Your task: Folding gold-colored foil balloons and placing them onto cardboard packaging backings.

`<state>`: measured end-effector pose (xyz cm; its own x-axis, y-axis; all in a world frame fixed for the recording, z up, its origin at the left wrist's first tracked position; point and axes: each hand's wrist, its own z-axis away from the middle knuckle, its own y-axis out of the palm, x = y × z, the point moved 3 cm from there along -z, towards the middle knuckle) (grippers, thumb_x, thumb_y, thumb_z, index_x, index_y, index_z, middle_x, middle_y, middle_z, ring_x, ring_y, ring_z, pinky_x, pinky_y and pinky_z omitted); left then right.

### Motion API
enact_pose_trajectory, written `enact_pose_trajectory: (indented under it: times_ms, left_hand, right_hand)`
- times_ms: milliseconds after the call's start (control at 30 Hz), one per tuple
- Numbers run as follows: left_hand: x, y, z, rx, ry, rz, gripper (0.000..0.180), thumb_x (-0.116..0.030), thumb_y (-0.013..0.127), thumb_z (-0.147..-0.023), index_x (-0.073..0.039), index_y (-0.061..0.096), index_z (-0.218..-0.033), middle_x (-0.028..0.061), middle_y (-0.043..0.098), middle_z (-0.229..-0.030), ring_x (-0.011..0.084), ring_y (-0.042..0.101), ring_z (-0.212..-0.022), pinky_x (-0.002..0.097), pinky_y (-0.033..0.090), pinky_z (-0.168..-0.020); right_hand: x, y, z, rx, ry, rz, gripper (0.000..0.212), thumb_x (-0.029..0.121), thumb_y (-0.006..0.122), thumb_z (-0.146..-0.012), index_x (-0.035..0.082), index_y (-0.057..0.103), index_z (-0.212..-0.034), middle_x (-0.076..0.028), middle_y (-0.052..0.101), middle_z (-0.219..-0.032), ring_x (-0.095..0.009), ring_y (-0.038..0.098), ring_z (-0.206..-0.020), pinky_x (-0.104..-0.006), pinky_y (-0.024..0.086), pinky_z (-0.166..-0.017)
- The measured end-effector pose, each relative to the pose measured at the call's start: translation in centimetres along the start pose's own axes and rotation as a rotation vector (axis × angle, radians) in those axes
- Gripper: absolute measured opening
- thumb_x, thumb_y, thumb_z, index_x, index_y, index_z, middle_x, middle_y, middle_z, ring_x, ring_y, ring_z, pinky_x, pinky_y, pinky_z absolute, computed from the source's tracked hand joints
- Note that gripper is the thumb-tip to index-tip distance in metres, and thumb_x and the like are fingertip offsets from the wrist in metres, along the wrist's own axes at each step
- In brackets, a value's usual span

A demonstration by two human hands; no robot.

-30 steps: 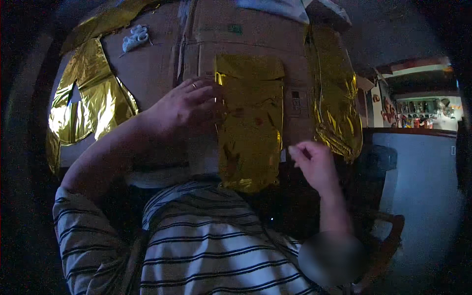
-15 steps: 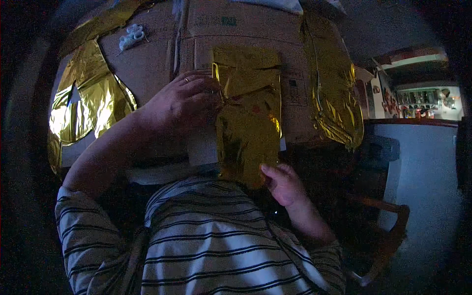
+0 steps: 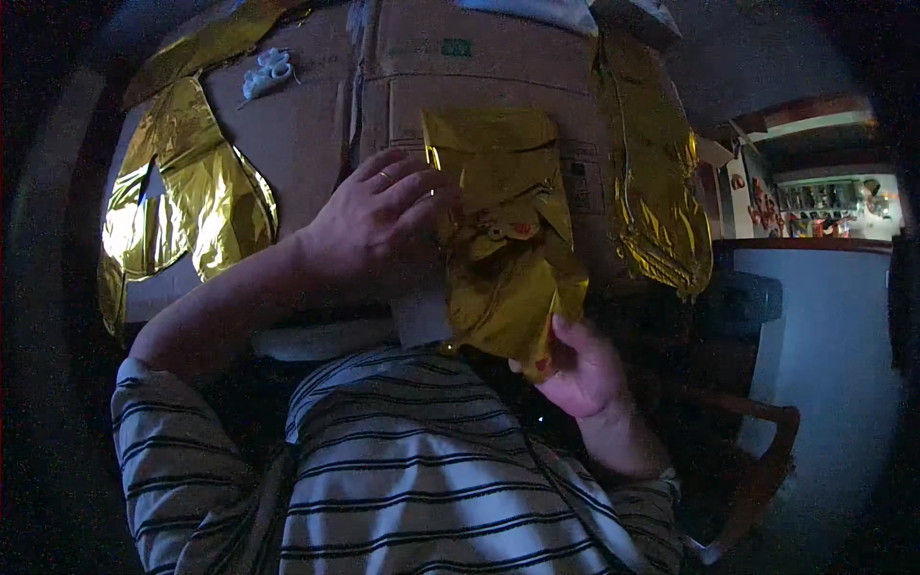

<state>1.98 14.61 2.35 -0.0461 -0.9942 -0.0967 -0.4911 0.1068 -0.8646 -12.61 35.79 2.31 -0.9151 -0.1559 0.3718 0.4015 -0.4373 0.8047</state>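
A flat, deflated gold foil balloon (image 3: pixel 508 177) lies lengthwise in front of me on brown cardboard, its lower end reaching past the cardboard's near edge. My left hand (image 3: pixel 398 196) has its bent fingers closed on the balloon's left edge; the thumb and fingertips are in shadow. Down at the lower right corner, my right hand (image 3: pixel 585 369) pinches the foil between thumb and fingers and bends it upward. Midway along the balloon, small reddish and pale marks show among the creases.
Another deflated gold foil balloon (image 3: pixel 187 172) lies on the left, and a crumpled gold foil one (image 3: pixel 661 182) on the right. A small white looped bundle (image 3: pixel 267 73) rests on the cardboard (image 3: pixel 479 72) at the far left. A wooden chair (image 3: pixel 771 450) stands at my right.
My right hand has shifted right, lifting and twisting the balloon's lower end. The foil's middle is now more creased, its marks plainer. My left hand has moved slightly right.
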Motion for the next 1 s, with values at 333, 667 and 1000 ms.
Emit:
enact_pose_trajectory:
  times_ms: [333,667,1000]
  left_hand:
    - [-1.7,0.0,-0.8,0.044,-0.019,0.156,0.078,-0.038,0.073,-0.058,-0.002,0.048,-0.122,0.0175,0.053,-0.113,0.0352,0.052,-0.107,0.0509,0.037,-0.098]
    - [-0.8,1.6,-0.8,0.107,0.049,0.098,0.047,-0.028,0.070,-0.062,-0.008,0.063,-0.103,0.0142,0.055,-0.109,0.0315,0.053,-0.109,0.0491,0.034,-0.103]
    - [-1.2,1.5,-1.5,0.005,0.091,0.119,0.033,-0.025,0.068,-0.068,-0.005,0.065,-0.095,0.0134,0.059,-0.101,0.0298,0.059,-0.100,0.0485,0.037,-0.101]
  right_hand:
    - [1.0,1.8,-0.7,0.047,-0.050,-0.109,0.034,0.022,0.052,-0.091,0.005,0.053,-0.120,-0.013,0.060,-0.114,-0.025,0.062,-0.096,-0.0435,0.051,-0.076]
    - [0.7,-4.8,1.2,-0.299,0.014,0.162,0.030,0.017,0.057,-0.088,0.005,0.056,-0.115,-0.011,0.065,-0.103,-0.022,0.065,-0.087,-0.0370,0.054,-0.073]
    - [11.5,-3.7,0.4,-0.446,-0.222,1.471,0.023,0.025,0.061,-0.088,0.004,0.064,-0.096,-0.002,0.063,-0.080,-0.009,0.056,-0.066,-0.0231,0.045,-0.061]
